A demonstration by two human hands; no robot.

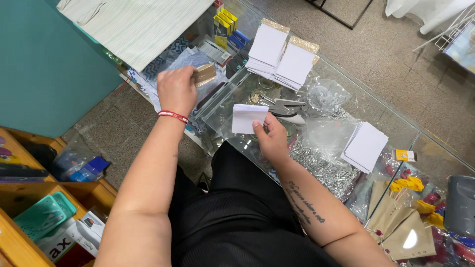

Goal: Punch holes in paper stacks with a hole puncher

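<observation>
Your right hand (pixel 271 139) is closed on a small stack of white cards (pixel 247 117), thumb on top and fingers underneath, holding it just above the near edge of the glass counter (pixel 376 106). Your left hand (pixel 176 90) is out past the counter's left end, fingers curled shut around a small gold-coloured card (pixel 205 74), with a red bracelet (pixel 173 115) at its wrist. Just beyond the stack in your right hand, a pair of scissors (pixel 287 106) lies on the glass, with crumpled clear plastic wrap (pixel 324 96) beside it. Farther back on the counter sit two fanned piles of white cards with gold edges (pixel 282 55), touching each other. To the right of your right forearm lies another loose pile of white cards (pixel 364 146), well apart from the stack you hold. Near the counter's right end are tan paper envelopes (pixel 402 225) and a few yellow and red bits, too small to tell what they are. Under your left hand, blue patterned packets (pixel 170 62) lie on a lower shelf, and a striped pale sheet (pixel 133 24) lies at the top left. A green plastic basket (pixel 43 215) sits in the wooden shelf at the lower left.
</observation>
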